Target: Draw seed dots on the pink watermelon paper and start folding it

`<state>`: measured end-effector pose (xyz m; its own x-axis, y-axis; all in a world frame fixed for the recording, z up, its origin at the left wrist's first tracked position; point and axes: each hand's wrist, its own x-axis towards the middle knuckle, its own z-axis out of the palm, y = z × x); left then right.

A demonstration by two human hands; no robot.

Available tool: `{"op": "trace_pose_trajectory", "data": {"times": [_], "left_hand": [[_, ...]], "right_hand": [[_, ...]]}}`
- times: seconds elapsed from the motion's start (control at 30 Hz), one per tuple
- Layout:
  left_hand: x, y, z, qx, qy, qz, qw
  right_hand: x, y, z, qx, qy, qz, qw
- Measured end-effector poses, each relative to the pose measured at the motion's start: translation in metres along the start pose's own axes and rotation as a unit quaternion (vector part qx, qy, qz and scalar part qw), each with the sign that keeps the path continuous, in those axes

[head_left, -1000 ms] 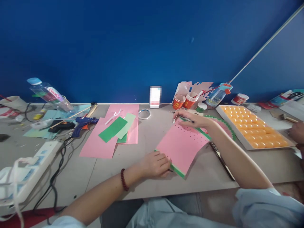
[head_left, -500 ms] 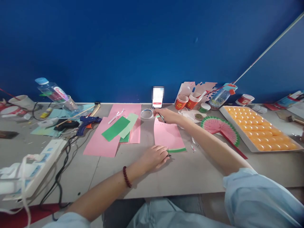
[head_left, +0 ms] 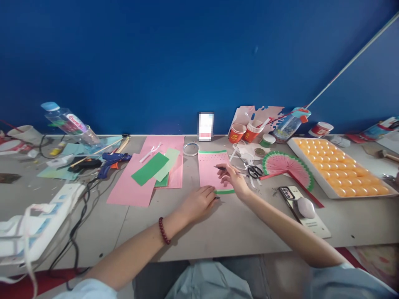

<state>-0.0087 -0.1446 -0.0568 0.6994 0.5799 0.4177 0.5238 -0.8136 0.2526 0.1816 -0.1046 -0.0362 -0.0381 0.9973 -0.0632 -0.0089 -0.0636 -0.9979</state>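
A pink paper sheet (head_left: 208, 176) with green bands along its far and near edges lies flat in front of me, black dots scattered near the far band. My left hand (head_left: 199, 202) rests on its near left corner, fingers curled, and a small black piece (head_left: 217, 197) like a pen cap pokes out from them. Over the sheet's right side, my right hand (head_left: 234, 180) grips a thin black pen (head_left: 220, 167), its tip pointing left. Black-handled scissors (head_left: 255, 171) lie right of this hand. Farther right is a pleated pink-and-green watermelon fan (head_left: 278, 162) with red sticks.
Pink sheets (head_left: 127, 187) and green strips (head_left: 150, 168) lie left, beside a blue glue gun (head_left: 109, 164) and power strip (head_left: 56, 220). Tape roll (head_left: 190, 149), upright phone (head_left: 205, 126) and red cups (head_left: 237, 133) line the back. Another phone (head_left: 311, 222) and an orange-ball tray (head_left: 339, 166) are right.
My right hand has come back from the sheet's far left corner toward me, to its right side, still with the pen. The far green band and dots now show. My left hand stays put.
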Motion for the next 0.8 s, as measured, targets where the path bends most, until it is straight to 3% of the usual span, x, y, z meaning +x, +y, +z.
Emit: {"op": "trace_pose_trajectory", "data": {"times": [0.13,0.4,0.6,0.8], "left_hand": [[0.003,-0.001,-0.001,-0.012,-0.01,-0.009,1.0],[0.001,0.008,-0.008,0.061,-0.061,0.004,0.996],[0.0,0.007,-0.006,0.082,-0.027,0.016,0.996],[-0.002,0.004,0.001,0.067,-0.02,-0.015,0.997]], "right_hand": [[-0.005,0.014,-0.004,-0.011,0.035,-0.013,0.999],[0.023,0.022,-0.014,-0.043,0.043,-0.087,0.994],[0.026,0.023,-0.015,-0.071,0.028,-0.106,0.991],[0.021,0.01,-0.003,-0.082,0.036,-0.082,0.993]]}}
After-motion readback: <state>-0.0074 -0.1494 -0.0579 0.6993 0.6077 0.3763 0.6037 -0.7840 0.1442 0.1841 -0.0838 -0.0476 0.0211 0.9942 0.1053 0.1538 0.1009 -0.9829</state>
